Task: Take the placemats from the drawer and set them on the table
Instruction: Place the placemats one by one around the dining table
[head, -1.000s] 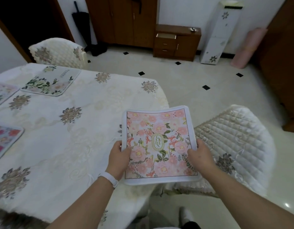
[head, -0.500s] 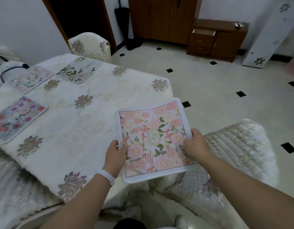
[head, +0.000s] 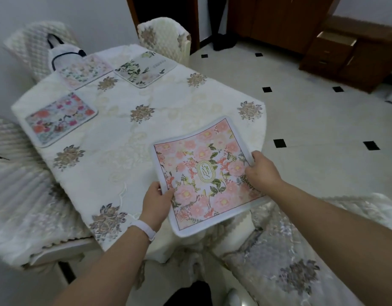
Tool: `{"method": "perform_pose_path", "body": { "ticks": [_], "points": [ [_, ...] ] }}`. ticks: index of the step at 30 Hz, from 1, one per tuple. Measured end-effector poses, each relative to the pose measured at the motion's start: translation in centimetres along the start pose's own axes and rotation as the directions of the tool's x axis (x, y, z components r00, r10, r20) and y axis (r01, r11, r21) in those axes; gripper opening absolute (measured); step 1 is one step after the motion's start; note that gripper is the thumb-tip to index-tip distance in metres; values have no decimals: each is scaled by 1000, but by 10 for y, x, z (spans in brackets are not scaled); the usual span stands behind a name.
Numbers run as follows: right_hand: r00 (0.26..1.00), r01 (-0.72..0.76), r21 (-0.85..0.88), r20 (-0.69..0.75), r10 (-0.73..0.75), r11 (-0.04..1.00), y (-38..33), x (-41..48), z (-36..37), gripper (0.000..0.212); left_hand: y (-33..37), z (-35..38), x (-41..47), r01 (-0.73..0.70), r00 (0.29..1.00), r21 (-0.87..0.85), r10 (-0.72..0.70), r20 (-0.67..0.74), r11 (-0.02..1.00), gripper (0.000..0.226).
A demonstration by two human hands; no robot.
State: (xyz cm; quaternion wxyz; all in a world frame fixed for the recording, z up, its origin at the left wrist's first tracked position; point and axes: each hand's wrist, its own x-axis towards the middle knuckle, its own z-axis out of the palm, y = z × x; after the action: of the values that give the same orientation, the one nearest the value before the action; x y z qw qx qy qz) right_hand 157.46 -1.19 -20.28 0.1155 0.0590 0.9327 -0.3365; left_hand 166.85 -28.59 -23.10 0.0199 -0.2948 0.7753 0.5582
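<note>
I hold a pink floral placemat point(head: 205, 173) over the near right corner of the table point(head: 124, 138), which wears a white embroidered cloth. My left hand point(head: 156, 198) grips the mat's left edge and my right hand point(head: 262, 171) grips its right edge. The mat's near part overhangs the table edge. Three other placemats lie flat on the cloth: a bright flowered one point(head: 59, 119) at the left, a pale one point(head: 84, 70) at the far left, and a white one with green leaves point(head: 146, 69) at the far side. The open drawer point(head: 336, 39) shows in the wooden cabinet at the far right.
Covered chairs stand around the table: one at the far end point(head: 164, 37), one at the far left point(head: 36, 47) with a bag point(head: 65, 51) on it, one at the near left point(head: 16, 195), one at the near right point(head: 312, 250). Tiled floor lies to the right.
The view has swung left over the table, and the pink mat has moved with both hands from beside the chair to above the table's near right corner.
</note>
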Motion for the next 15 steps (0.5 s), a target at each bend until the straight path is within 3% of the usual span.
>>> {"method": "perform_pose_path", "body": {
  "ticks": [7,15],
  "points": [
    [995,56,-75,82,-49,996,-27,74,18,7,-9,8,41,72,997,-3,-72,6,997,9],
    [988,87,-147,139,-67,985,-37,130,43,21,-24,17,63,171,985,-43,-171,9,984,9]
  ]
}}
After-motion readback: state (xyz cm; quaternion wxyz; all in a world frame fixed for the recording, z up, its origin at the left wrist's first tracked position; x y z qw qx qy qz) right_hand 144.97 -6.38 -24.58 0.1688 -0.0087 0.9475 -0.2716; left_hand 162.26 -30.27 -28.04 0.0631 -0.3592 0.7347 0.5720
